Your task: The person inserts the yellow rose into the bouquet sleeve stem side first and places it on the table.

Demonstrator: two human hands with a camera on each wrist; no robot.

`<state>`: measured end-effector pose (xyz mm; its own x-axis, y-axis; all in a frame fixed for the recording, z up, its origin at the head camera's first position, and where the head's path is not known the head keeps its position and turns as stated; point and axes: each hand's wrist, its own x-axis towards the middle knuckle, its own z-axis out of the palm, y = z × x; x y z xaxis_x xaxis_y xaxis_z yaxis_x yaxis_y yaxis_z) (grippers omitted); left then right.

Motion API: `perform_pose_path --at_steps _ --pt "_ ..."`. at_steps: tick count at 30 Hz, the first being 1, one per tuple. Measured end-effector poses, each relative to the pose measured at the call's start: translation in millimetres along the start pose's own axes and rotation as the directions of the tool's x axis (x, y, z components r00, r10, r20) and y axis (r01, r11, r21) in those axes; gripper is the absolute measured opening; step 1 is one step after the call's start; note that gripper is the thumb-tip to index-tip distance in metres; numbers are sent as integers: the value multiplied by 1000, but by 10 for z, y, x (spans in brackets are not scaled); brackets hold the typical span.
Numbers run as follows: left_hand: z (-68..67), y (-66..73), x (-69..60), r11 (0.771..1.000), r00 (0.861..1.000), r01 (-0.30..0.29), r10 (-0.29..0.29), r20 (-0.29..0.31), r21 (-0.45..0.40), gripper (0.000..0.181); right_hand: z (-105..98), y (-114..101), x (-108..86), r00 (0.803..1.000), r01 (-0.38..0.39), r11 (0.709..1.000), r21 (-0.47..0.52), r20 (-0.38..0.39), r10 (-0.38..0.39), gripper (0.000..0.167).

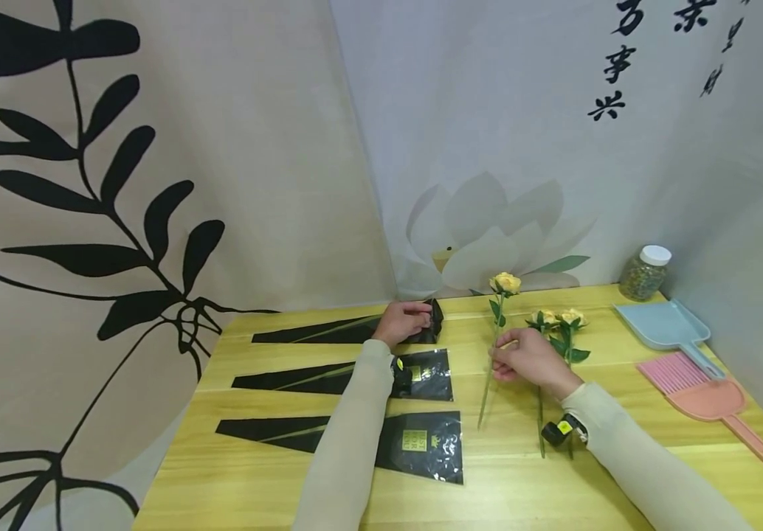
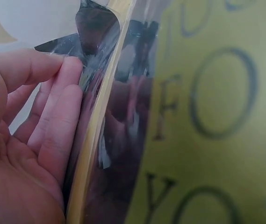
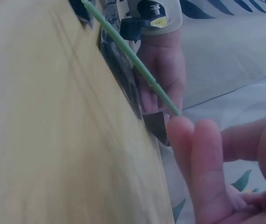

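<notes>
At the far side of the table, my left hand (image 1: pixel 404 324) pinches the wide end of a black flower sleeve (image 1: pixel 335 331), which is raised off the wood. A green stem shows along that sleeve. In the left wrist view the thumb and fingers (image 2: pixel 60 126) meet at the edge of the shiny film. My right hand (image 1: pixel 533 361) holds a yellow rose (image 1: pixel 505 283) by its stem (image 3: pixel 133 58), bloom pointing away, just right of the sleeve's end. Two more sleeves, a middle one (image 1: pixel 431 372) and a near one (image 1: pixel 444 446), lie flat with stems along them.
Two yellow roses (image 1: pixel 574 318) lie right of the right hand, partly behind it. Along the right side are a blue dustpan (image 1: pixel 663 324), a pink dustpan (image 1: pixel 710 400) with a pink brush (image 1: pixel 674 371), and a white-lidded jar (image 1: pixel 644 274). A fabric backdrop stands behind the table.
</notes>
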<state>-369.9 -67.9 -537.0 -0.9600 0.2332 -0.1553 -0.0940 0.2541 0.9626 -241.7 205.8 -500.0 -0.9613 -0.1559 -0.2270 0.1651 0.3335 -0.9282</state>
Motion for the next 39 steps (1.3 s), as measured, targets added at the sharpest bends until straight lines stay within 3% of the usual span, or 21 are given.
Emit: perform_pose_path --at_steps 15,24,39 --pt "2 -17 5 1000 1000 10 -10 5 4 23 -8 -171 212 992 79 991 108 -103 -68 34" --pt "-20 -40 -3 1000 1000 9 -9 -8 -9 23 23 -243 427 974 128 985 120 -205 -101 26" --pt "-15 -3 -24 1000 1000 -14 14 9 -2 23 109 -287 718 932 152 947 282 -359 -43 18"
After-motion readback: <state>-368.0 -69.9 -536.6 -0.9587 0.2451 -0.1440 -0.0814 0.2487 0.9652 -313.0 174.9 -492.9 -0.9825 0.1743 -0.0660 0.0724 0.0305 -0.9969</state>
